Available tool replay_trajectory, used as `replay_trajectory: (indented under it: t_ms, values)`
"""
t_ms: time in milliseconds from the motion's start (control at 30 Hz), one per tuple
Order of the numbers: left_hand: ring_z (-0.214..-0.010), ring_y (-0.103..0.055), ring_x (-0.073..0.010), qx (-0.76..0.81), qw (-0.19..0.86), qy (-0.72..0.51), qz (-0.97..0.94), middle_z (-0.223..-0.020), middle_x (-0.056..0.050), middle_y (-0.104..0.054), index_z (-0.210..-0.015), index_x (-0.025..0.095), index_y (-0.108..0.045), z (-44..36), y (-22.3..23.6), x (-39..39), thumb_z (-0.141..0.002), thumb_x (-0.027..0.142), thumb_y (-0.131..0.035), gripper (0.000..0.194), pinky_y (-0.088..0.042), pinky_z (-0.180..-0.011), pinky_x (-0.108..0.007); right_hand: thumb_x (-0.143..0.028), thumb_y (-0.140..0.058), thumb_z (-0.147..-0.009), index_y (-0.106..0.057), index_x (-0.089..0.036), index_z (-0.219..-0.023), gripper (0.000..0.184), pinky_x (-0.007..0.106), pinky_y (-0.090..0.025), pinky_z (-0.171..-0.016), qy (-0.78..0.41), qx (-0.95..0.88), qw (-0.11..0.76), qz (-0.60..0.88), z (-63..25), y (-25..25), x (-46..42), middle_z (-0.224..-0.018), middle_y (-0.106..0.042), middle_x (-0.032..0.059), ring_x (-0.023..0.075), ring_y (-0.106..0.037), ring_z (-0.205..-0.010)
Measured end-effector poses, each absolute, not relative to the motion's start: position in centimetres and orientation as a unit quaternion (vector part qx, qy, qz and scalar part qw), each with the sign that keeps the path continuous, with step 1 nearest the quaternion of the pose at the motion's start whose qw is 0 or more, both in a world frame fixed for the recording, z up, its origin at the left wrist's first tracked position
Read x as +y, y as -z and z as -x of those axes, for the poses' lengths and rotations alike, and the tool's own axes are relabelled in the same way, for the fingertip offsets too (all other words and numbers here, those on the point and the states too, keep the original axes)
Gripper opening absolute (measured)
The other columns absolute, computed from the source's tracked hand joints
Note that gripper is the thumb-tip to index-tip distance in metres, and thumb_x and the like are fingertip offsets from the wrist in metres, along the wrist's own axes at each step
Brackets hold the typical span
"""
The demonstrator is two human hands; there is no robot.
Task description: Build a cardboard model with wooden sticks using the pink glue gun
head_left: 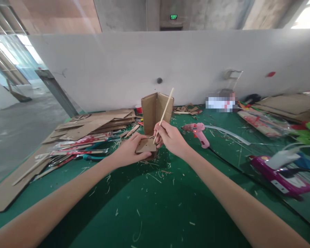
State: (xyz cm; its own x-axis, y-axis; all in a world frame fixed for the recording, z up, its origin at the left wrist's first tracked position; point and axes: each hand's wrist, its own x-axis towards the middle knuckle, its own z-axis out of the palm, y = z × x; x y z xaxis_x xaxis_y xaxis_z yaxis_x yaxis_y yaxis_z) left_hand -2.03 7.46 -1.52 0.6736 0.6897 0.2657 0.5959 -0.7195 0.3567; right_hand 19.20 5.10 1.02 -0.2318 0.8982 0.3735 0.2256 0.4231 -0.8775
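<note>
My left hand (129, 150) grips a small cardboard box (146, 145) from its left side, with the thumb along the near edge. Small dark holes show in the top of this box. In my right hand (167, 136) is a thin wooden stick (166, 106), pinched between the fingers and slanting up to the right. The stick's lower end meets the right part of the box top; whether it goes into a hole I cannot tell. Just behind my hands stands a folded upright piece of cardboard (150, 112).
A pink glue gun (199, 132) lies to the right, its cord running to a purple power strip (280, 179). Flat cardboard sheets (93, 125) and bagged wooden sticks (77, 146) are piled at left. Scraps litter the green table (150, 206). A white partition (113, 69) rises behind.
</note>
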Motion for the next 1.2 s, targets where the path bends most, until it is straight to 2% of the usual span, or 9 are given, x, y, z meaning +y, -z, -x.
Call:
replay_trajectory:
  t_ms: [267, 467, 667, 900, 1200]
  values:
    - [-0.103, -0.059, -0.0285, 0.356, 0.154, -0.219, -0.895, -0.116, -0.013, -0.056, -0.123, 0.018, -0.046, 1.8, 2.0, 7.4, -0.085, 0.053, -0.058, 0.053, -0.051, -0.083, -0.041, -0.037, -0.042, -0.097, -0.05, -0.021, -0.081, 0.024, 0.024, -0.053, -0.054, -0.341, -0.735, 0.433, 0.395, -18.9, -1.1, 5.2, -0.07, -0.057, 0.0, 0.0101, -0.058, -0.057]
    - [-0.106, -0.06, -0.03, 0.378, 0.165, -0.22, -0.884, -0.12, -0.014, -0.058, -0.125, 0.018, -0.045, 1.8, 2.1, 7.3, -0.084, 0.051, -0.059, 0.054, -0.051, -0.085, -0.043, -0.033, -0.048, -0.094, -0.057, -0.02, -0.075, 0.025, 0.029, -0.046, -0.067, -0.235, -0.761, 0.421, 0.434, -19.3, -0.8, 5.6, -0.077, -0.065, 0.003, 0.0146, -0.059, -0.07]
    - [-0.108, -0.059, -0.0296, 0.385, 0.176, -0.215, -0.88, -0.121, -0.015, -0.058, -0.126, 0.015, -0.045, 1.6, 2.0, 7.2, -0.085, 0.051, -0.059, 0.057, -0.05, -0.089, -0.044, -0.03, -0.051, -0.094, -0.056, -0.019, -0.072, 0.025, 0.028, -0.038, -0.058, -0.235, -0.768, 0.379, 0.46, -19.1, -0.7, 6.1, -0.067, -0.059, 0.0011, 0.0136, -0.052, -0.061]
    - [-0.107, -0.059, -0.0288, 0.371, 0.17, -0.223, -0.885, -0.121, -0.014, -0.057, -0.129, 0.018, -0.044, 1.7, 2.2, 7.3, -0.087, 0.05, -0.056, 0.054, -0.051, -0.087, -0.043, -0.022, -0.055, -0.091, -0.055, -0.018, -0.065, 0.027, 0.029, -0.042, -0.072, -0.209, -0.809, 0.378, 0.398, -19.3, 0.3, 5.8, -0.081, -0.061, 0.0035, 0.015, -0.057, -0.076]
    - [-0.102, -0.06, -0.0274, 0.378, 0.182, -0.222, -0.88, -0.116, -0.013, -0.058, -0.125, 0.018, -0.045, 1.6, 2.0, 7.2, -0.087, 0.051, -0.056, 0.052, -0.051, -0.084, -0.042, -0.022, -0.05, -0.094, -0.058, -0.019, -0.067, 0.028, 0.031, -0.043, -0.073, -0.161, -0.834, 0.377, 0.37, -19.5, 0.2, 5.8, -0.079, -0.062, 0.0041, 0.0163, -0.058, -0.077]
